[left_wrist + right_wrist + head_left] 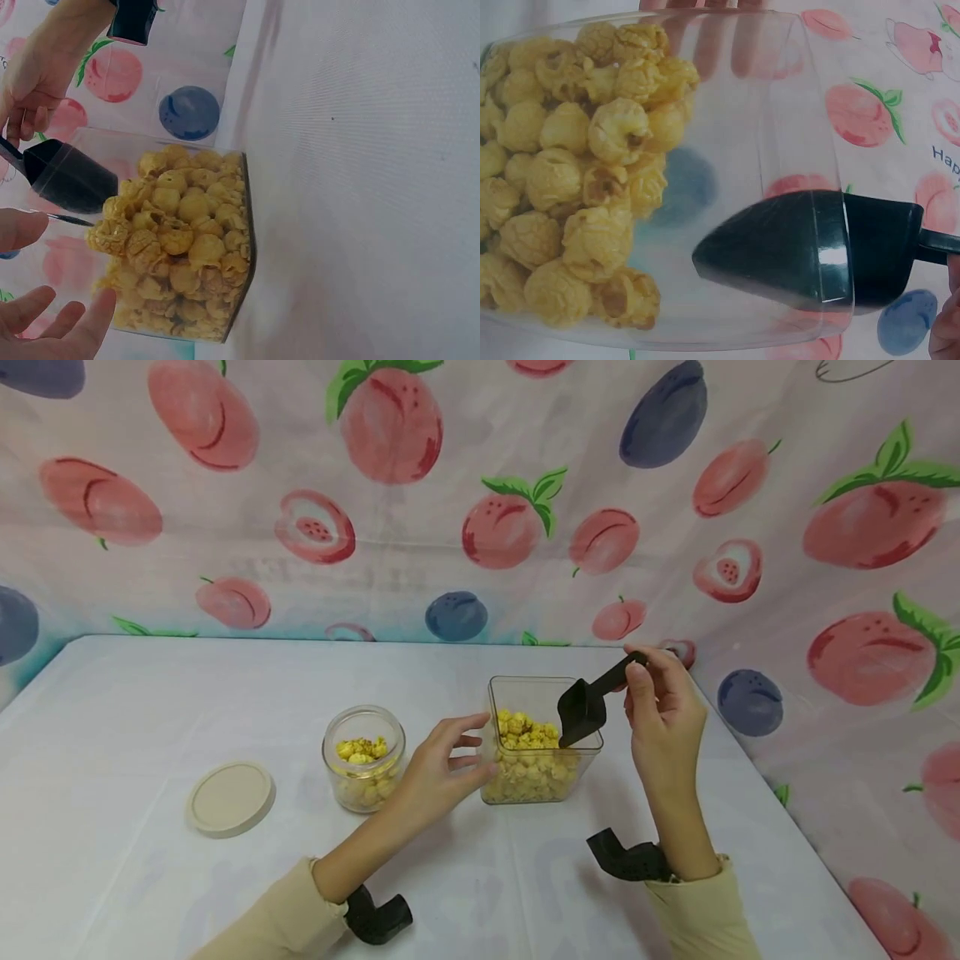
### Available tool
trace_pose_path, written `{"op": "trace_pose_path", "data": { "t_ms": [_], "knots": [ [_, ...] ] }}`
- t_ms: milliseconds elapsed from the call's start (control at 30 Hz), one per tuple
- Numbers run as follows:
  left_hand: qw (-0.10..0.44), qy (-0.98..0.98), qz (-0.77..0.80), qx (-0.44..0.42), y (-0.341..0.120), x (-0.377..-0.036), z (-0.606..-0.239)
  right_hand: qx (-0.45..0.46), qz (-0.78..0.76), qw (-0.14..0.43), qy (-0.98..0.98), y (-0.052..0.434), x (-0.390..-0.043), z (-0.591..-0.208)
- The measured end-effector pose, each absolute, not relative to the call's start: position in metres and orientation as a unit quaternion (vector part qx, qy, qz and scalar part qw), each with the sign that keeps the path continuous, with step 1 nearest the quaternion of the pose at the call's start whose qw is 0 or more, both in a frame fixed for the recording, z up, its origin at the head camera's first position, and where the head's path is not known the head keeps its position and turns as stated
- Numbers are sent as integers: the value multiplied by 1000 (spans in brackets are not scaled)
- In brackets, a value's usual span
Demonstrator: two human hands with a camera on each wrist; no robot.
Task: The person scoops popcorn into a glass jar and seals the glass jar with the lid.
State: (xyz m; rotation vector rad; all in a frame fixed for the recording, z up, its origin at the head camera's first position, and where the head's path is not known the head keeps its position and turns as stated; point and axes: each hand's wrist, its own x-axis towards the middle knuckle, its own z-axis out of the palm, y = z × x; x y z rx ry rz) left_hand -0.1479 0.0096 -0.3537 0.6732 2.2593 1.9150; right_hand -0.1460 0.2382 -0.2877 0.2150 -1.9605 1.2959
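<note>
Popcorn is filling the clear square container, whose rim the black scoop is crossing, handle pinched by the right hand. Left hand, fingers spread, is touching its near wall; bare table is lying just beyond both.

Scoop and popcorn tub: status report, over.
Right hand grips black scoop, tip over popcorn tub. Left hand steadies tub's side. Round jar open, lid aside. Nothing blocking.

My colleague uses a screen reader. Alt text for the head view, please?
A right hand holds a black scoop over a clear square tub of popcorn, steadied by the left hand. A glass jar and lid sit left.
</note>
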Motion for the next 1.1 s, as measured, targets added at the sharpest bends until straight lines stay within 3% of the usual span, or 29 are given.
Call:
{"op": "trace_pose_path", "data": {
  "t_ms": [633,1100],
  "knots": [
    [65,729,649,206,11,-152,-360,161,319,453,-817,218,-146,-292],
    [64,730,647,213,12,-153,-361,166,277,347,-881,219,-152,-303]
  ]
}}
